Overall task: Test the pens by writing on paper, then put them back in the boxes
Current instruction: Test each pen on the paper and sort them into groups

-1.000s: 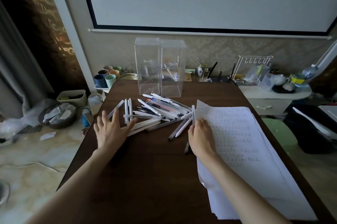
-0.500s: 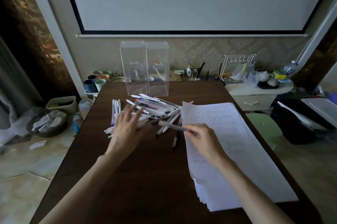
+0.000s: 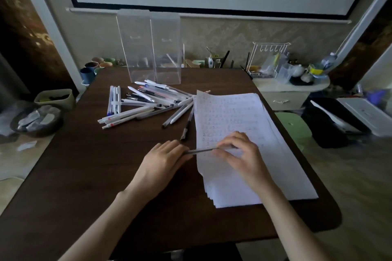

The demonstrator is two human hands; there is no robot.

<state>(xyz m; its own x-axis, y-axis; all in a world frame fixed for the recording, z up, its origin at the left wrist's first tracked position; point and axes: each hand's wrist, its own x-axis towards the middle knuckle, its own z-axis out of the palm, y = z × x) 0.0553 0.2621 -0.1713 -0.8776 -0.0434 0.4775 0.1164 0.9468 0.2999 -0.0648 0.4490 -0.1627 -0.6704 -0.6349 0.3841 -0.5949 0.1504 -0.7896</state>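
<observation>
Both hands met on one grey pen, held low over the left edge of the paper. Its long axis ran crosswise to the person, left to right, with the right end a touch farther away. The left part hung over the dark wooden bench and the right part over the written sheet. Whether it touched the sheet could not be told, nor which end was the tip.

The left hand had its grip closed on the pen's left end at the fingertips, with the back of the hand up. The right hand had a narrow grip, fingers curled and pinching the pen's right end.

The paper was a fanned stack on the right half of the bench, its long side running away from the person. Just beside its left edge lay a dark pen, its long axis nearly parallel to that edge.

Farther back lay the pile of pens, most of them fanned at slants. At the pile's left, three white pens lay side by side, pointing away from the person.

Behind the pile stood two tall clear boxes, the left box and the right box, upright and touching at the bench's far edge.

Coloured cups stood off the bench's far left corner.
</observation>
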